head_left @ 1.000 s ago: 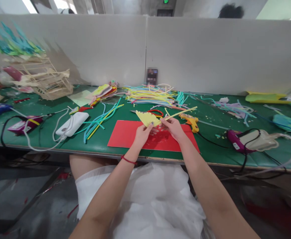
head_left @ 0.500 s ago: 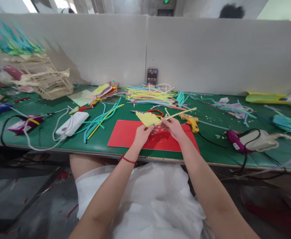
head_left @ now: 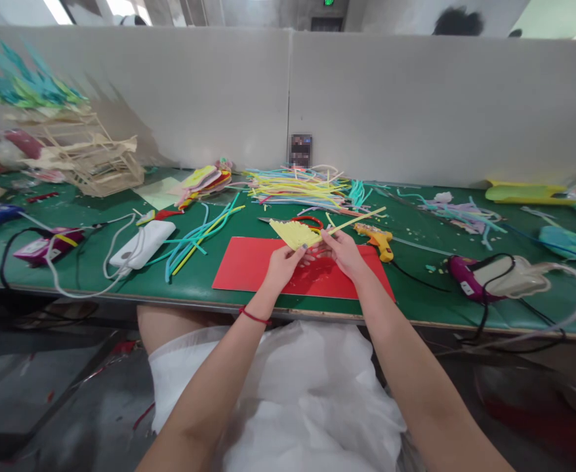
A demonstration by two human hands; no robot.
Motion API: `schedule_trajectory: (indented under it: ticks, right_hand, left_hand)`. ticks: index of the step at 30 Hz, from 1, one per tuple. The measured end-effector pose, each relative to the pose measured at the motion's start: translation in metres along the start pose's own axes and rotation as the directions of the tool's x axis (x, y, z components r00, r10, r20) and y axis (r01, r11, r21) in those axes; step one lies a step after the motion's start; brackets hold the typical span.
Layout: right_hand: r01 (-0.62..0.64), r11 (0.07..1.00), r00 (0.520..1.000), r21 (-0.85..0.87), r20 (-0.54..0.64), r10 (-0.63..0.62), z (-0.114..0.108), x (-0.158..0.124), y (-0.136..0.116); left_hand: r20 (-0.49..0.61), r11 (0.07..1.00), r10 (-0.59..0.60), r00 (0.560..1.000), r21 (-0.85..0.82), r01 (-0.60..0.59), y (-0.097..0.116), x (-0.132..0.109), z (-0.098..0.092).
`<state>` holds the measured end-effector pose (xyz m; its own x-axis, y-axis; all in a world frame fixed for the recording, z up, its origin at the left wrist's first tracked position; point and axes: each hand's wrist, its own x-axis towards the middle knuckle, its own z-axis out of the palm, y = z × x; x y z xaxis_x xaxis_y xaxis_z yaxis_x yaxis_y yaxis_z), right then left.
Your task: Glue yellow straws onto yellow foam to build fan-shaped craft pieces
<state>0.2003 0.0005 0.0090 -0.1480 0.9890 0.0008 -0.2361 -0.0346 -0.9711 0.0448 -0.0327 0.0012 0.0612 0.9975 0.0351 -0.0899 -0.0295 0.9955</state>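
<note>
My left hand (head_left: 284,266) pinches the lower edge of a yellow fan-shaped piece (head_left: 292,233) with a scalloped side; its material is hard to make out. In my right hand (head_left: 341,253) is a thin yellow strip (head_left: 359,220), held near the piece's right corner, its free end slanting up to the right. Whether strip and piece are joined there is hidden by the fingers. Both hands are over a red board (head_left: 243,263) with small scraps on it. Just behind the yellow piece lie red-handled scissors (head_left: 309,220), partly covered by it.
A yellow glue gun (head_left: 380,242) lies right of my hands, its black cord trailing right. Behind is a pile of coloured strips (head_left: 298,189). More strips (head_left: 197,241) and a white power bank (head_left: 145,245) lie left. A phone (head_left: 301,151) leans on the partition (head_left: 170,92).
The strip and my right hand have shifted very slightly, with the strip's free end a little lower and further left. Both hands keep their hold.
</note>
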Motion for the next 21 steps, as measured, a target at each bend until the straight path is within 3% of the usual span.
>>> schedule_trajectory:
  ticks: [21]
  right_hand:
    - [-0.02, 0.999, 1.0, 0.049, -0.004, 0.02, 0.0025, -0.0022, -0.0046]
  left_hand:
    - [0.003, 1.0, 0.016, 1.0, 0.0, -0.016, 0.0039, -0.0018, 0.0015]
